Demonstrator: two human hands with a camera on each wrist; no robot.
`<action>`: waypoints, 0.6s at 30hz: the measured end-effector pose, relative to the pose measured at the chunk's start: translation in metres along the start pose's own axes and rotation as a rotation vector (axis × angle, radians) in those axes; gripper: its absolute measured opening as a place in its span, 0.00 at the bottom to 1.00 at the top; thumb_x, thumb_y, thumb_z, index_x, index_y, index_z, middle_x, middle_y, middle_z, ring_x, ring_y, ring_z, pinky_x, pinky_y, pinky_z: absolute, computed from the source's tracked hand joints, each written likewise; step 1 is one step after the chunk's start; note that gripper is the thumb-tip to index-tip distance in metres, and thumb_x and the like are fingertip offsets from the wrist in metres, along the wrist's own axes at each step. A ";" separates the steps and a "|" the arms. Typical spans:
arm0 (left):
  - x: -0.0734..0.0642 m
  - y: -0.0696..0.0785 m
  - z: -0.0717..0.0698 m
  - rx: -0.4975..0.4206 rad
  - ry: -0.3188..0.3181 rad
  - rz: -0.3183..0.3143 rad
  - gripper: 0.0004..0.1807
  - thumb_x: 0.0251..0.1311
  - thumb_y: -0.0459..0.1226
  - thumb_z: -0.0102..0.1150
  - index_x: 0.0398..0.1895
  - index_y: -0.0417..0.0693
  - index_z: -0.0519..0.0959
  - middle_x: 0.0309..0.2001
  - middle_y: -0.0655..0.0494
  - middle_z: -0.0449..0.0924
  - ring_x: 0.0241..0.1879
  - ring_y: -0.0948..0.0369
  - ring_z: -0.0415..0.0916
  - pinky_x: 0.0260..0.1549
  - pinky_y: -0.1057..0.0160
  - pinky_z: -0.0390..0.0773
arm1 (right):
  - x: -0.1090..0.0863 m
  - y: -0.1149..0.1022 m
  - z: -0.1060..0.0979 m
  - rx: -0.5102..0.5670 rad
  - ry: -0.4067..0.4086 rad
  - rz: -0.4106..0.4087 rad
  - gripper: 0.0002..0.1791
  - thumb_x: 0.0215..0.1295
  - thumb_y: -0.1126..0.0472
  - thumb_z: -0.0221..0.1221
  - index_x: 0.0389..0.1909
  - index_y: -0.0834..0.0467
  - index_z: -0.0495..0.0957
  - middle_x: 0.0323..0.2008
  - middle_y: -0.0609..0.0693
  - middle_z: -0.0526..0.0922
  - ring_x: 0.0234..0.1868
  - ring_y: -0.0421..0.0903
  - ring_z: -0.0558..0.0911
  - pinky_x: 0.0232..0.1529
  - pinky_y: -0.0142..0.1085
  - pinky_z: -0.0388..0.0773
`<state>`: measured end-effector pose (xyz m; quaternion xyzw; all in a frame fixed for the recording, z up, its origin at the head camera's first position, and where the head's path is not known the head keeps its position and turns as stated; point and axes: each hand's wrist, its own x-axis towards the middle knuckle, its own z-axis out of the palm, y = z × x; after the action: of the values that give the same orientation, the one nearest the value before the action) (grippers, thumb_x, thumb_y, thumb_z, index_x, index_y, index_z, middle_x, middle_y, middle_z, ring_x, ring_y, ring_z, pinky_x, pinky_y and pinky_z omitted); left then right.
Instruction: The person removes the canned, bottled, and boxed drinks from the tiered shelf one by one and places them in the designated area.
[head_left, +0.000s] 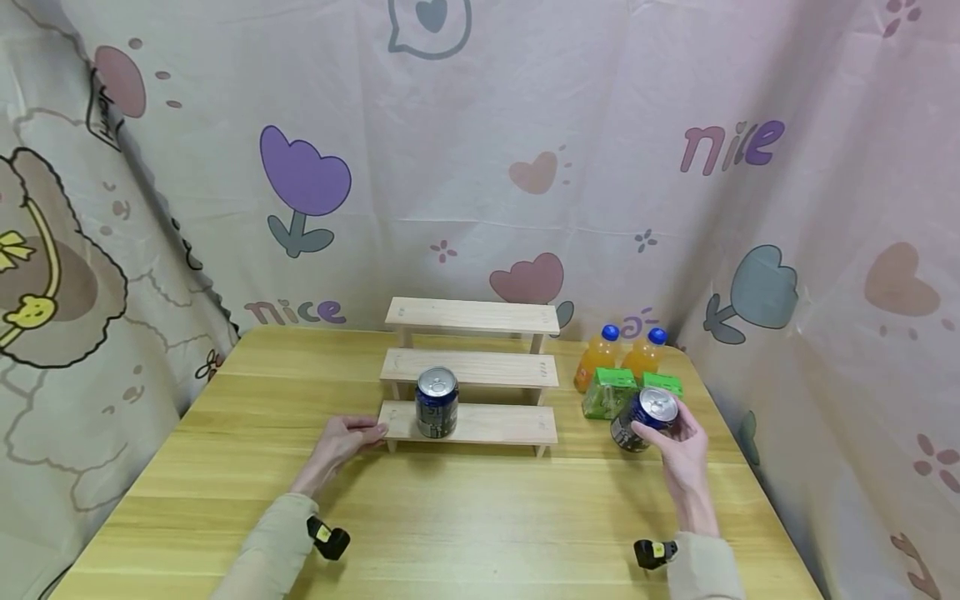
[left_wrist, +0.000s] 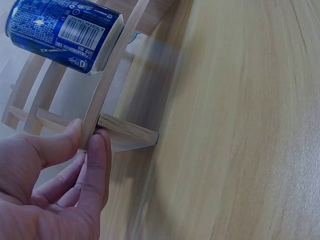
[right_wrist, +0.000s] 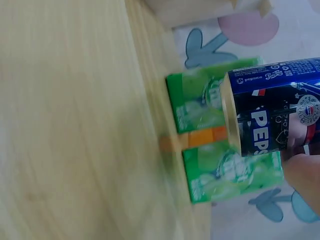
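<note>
My left hand [head_left: 345, 442] pinches the left end of the lowest step of a three-tier wooden shelf [head_left: 495, 423], thumb on top and fingers beneath in the left wrist view. On that step a blue soda can [head_left: 437, 408] stands upright, its barcode [left_wrist: 80, 32] showing in the left wrist view. Over at the right, my right hand [head_left: 686, 450] grips a dark blue Pepsi can [head_left: 633, 421], slightly tilted. In the right wrist view this Pepsi can [right_wrist: 272, 107] overlaps two green juice boxes [right_wrist: 215, 95], its base raised off the tabletop.
Behind the held can, green boxes [head_left: 611, 392] stand on the wooden table [head_left: 480, 517]. Two orange juice bottles [head_left: 597, 360] with blue caps are behind them. A printed curtain [head_left: 450, 167] hangs along the back and both sides.
</note>
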<state>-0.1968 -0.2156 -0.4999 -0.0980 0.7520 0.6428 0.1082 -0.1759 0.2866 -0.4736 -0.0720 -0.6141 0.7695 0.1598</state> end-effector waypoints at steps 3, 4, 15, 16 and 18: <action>0.000 0.000 0.000 -0.001 -0.002 0.007 0.26 0.64 0.31 0.64 0.59 0.18 0.71 0.39 0.46 0.89 0.34 0.65 0.85 0.43 0.64 0.89 | 0.000 0.001 -0.007 0.039 0.013 0.001 0.41 0.49 0.88 0.61 0.67 0.60 0.71 0.53 0.42 0.79 0.54 0.37 0.77 0.55 0.21 0.80; 0.000 0.000 0.000 -0.002 -0.001 0.007 0.26 0.64 0.31 0.64 0.59 0.18 0.71 0.39 0.46 0.89 0.34 0.65 0.85 0.43 0.64 0.89 | 0.000 0.002 -0.009 0.040 0.016 0.000 0.42 0.49 0.88 0.61 0.67 0.60 0.70 0.53 0.42 0.79 0.55 0.37 0.77 0.55 0.21 0.80; 0.001 -0.001 -0.001 -0.034 -0.016 0.008 0.26 0.65 0.29 0.63 0.60 0.17 0.69 0.38 0.43 0.88 0.33 0.64 0.86 0.42 0.63 0.89 | 0.005 0.007 -0.026 -0.024 0.018 0.010 0.44 0.51 0.87 0.61 0.72 0.65 0.63 0.56 0.41 0.75 0.57 0.35 0.75 0.56 0.19 0.78; 0.001 -0.001 -0.001 -0.039 -0.016 0.009 0.26 0.65 0.29 0.63 0.60 0.17 0.69 0.39 0.43 0.88 0.33 0.64 0.86 0.42 0.63 0.89 | 0.005 0.008 -0.028 -0.031 0.013 0.013 0.45 0.51 0.87 0.61 0.72 0.65 0.62 0.56 0.41 0.75 0.57 0.35 0.75 0.56 0.18 0.78; 0.001 -0.001 -0.001 -0.044 -0.022 0.011 0.27 0.65 0.29 0.62 0.60 0.16 0.69 0.39 0.42 0.88 0.33 0.64 0.86 0.42 0.62 0.89 | 0.007 0.009 -0.030 -0.050 0.004 0.023 0.45 0.52 0.86 0.61 0.73 0.65 0.61 0.56 0.40 0.74 0.57 0.34 0.75 0.56 0.18 0.77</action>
<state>-0.1979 -0.2171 -0.5010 -0.0891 0.7370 0.6608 0.1106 -0.1742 0.3149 -0.4887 -0.0845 -0.6320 0.7556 0.1502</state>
